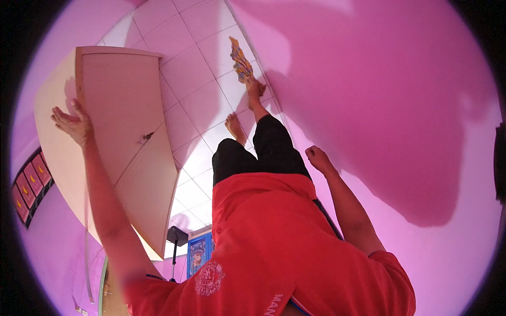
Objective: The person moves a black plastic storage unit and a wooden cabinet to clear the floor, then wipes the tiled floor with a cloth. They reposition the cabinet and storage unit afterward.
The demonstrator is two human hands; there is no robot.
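My left hand (73, 124) lies with its fingers apart against the edge of a pale wooden cabinet (121, 89), where its top meets its front. A small dark fitting (146, 138) sits at the seam on the cabinet front. Beside the pink wall, my right hand (319, 158) hangs curled into a fist, and nothing shows in it. Far ahead on the floor, a crumpled yellow and blue patterned cloth (241, 59) lies at the toes of my bare right foot (254, 87). My left foot (234, 128) stands on the tiles behind it.
The pink wall (379, 105) runs close along my right, with large shadows on it. White tiled floor (197, 68) stretches between wall and cabinet. Behind the cabinet are a black stand (175, 242) and a blue printed panel (198, 253). Framed red pictures (31, 184) hang at the left.
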